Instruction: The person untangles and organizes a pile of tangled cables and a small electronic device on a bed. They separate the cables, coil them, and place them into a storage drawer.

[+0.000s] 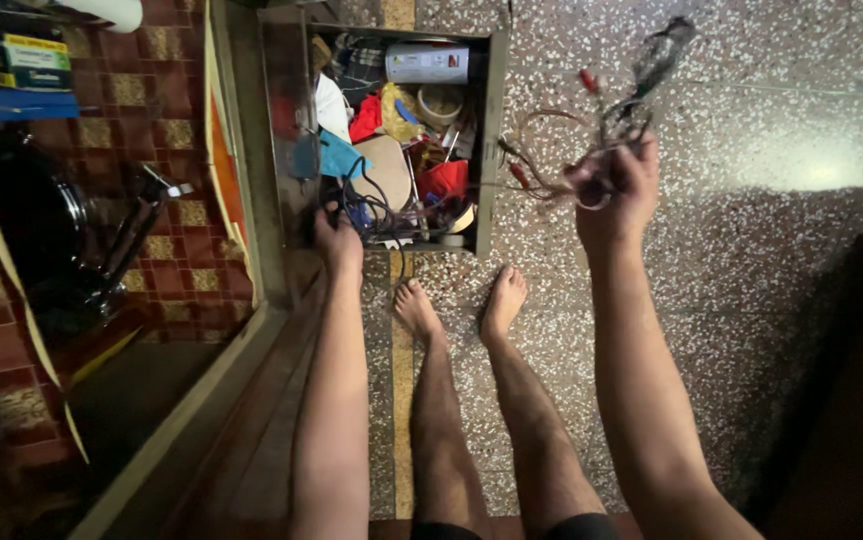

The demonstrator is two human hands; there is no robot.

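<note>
Over the speckled floor point(751, 150) I judge sorting underway: my right hand point(613, 190) clenches a tangle of wires point(591, 130), my left hand point(337, 240), fingers hidden, digs in the drawer point(492, 140).

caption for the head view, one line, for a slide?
Seen from above: right hand lifts a tangled bundle of wires; left hand reaches into a cluttered open drawer.
</note>
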